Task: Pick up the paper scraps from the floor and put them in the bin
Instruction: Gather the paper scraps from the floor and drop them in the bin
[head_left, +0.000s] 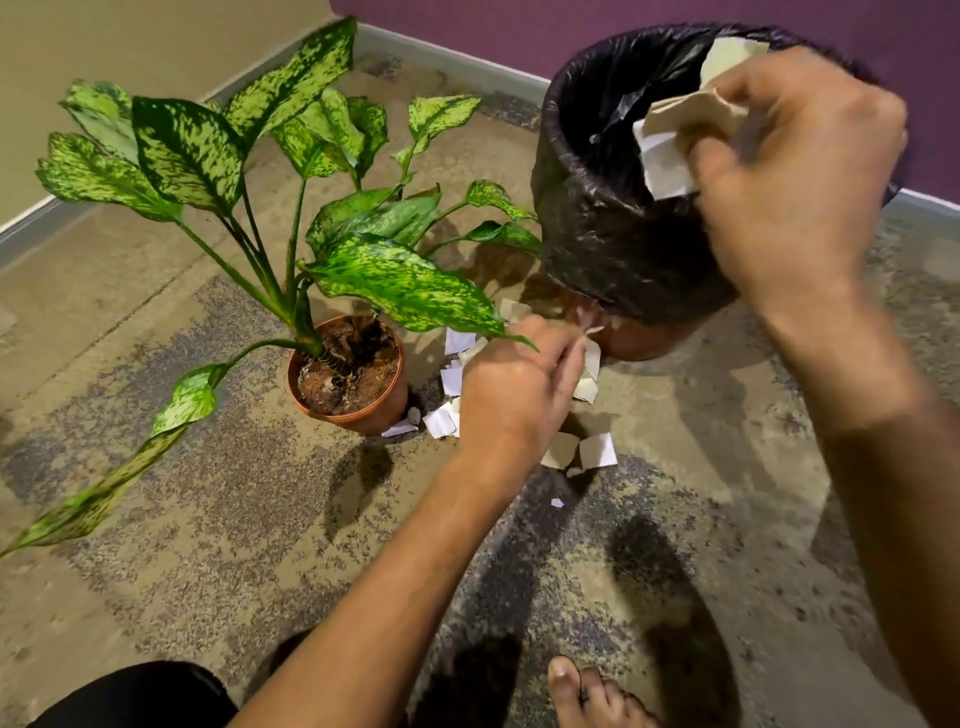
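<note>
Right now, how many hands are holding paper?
2. The right hand holds scraps over the bin; the left hand pinches a scrap near the floor.

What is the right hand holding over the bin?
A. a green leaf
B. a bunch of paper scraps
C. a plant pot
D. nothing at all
B: the right hand grips a bunch of white and tan paper scraps just above the open mouth of the black-lined bin.
</note>
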